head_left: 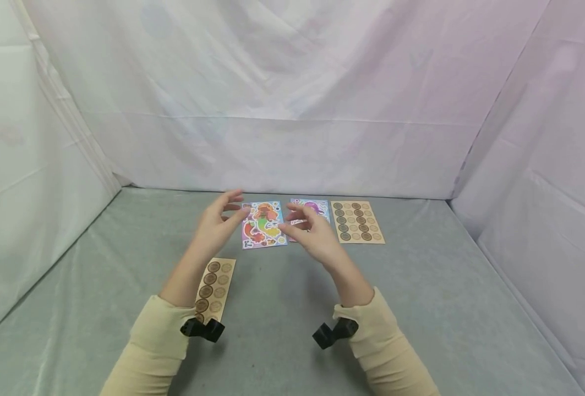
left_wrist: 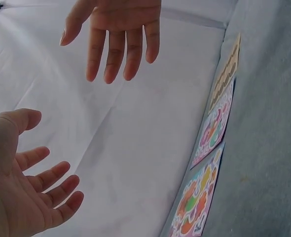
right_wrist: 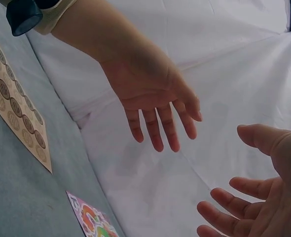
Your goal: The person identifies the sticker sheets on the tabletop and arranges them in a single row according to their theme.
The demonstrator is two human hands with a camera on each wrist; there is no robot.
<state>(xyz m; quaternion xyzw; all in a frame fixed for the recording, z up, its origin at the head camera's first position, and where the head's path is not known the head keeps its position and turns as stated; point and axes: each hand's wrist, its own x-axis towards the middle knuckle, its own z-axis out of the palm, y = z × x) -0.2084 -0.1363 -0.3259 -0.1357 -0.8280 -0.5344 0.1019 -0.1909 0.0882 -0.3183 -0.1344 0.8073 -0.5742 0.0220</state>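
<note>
Both hands hover above the table with palms toward each other and a gap between them. My left hand (head_left: 215,225) has relaxed, slightly bent fingers and holds nothing. Opposite it, my right hand (head_left: 317,234) is also empty, its fingers loosely spread. Behind and between them lies a colourful mermaid sticker sheet (head_left: 264,225) on the table. A second sticker sheet (head_left: 317,206), purple and pink, is partly hidden by the right hand. Under the left forearm is a tan sheet of round stickers (head_left: 218,289), partly covered by the arm.
Another tan sheet with rows of round stickers (head_left: 357,221) lies at the back right. The grey cloth table (head_left: 450,308) is bounded by white curtains (head_left: 292,154) at the back and both sides. A black wrist camera (head_left: 202,329) sits at each cuff.
</note>
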